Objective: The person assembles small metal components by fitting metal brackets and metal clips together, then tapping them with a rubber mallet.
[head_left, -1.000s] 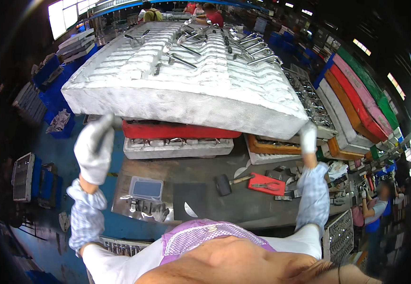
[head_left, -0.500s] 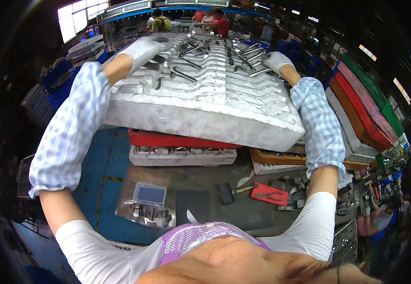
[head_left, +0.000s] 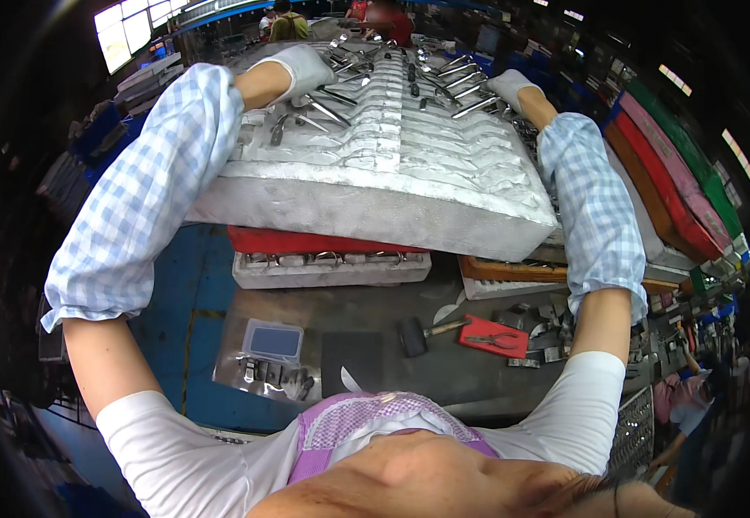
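Note:
A grey-white slotted foam tray [head_left: 375,203] lies in front of me, with several metal wrenches [head_left: 332,110] loose across its far half. My left hand [head_left: 304,69], in a white glove, is bent over the wrenches left of the tray's middle ridge. Its fingers are drawn together and what they hold is hidden. At the tray's far right, my gloved right hand [head_left: 511,86] curls beside the ends of other wrenches [head_left: 476,105]. Whatever is in its fingers cannot be made out. Short dark pieces [head_left: 413,76] sit along the ridge.
Under the tray are a red layer [head_left: 306,241] and another foam tray [head_left: 323,275] holding metal parts. Nearer me lie a mallet [head_left: 411,337], pliers [head_left: 494,340] on a red pad, and a clear-lidded box [head_left: 273,342]. Coloured trays [head_left: 664,186] lean at right. People work beyond.
My left hand has moved right and farther over the wrenches, its fingers now bent. More tools show at the tray's left. The tray sits slightly higher in view; my right hand has shifted little.

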Demonstrator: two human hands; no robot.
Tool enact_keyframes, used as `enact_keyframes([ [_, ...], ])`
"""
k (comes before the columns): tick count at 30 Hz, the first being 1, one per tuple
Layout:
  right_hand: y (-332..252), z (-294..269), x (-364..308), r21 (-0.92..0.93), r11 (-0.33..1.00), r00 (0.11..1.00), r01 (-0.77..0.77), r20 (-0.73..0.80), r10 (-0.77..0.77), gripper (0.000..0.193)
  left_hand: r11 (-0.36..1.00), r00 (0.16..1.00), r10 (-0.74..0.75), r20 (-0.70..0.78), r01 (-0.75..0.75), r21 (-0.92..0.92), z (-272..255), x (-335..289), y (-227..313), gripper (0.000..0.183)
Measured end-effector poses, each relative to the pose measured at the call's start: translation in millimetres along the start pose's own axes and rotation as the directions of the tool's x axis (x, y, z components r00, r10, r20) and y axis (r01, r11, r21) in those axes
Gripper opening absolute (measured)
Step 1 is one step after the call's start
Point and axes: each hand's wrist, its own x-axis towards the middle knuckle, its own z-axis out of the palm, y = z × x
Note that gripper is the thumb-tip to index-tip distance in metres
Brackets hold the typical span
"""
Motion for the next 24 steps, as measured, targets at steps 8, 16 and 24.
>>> enact_keyframes([
  [8,25,9,24,0.094,0.932,0.906,-0.349,-0.221,0.361,0.032,0.706,0.959,-0.272,0.085,0.258,-0.66,14,-10,21,0.027],
  [16,38,-70,-55,0.83,0.527,0.866,-0.182,-0.119,0.486,0.025,0.8,0.937,-0.285,-0.204,0.115,-0.589,2,-13,-7,0.026],
  [24,97,-74,-229,-0.212,0.976,0.802,0.056,-0.573,-0.17,0.031,0.527,0.785,-0.073,-0.615,-0.493,-0.692,-58,-74,-20,0.029],
])
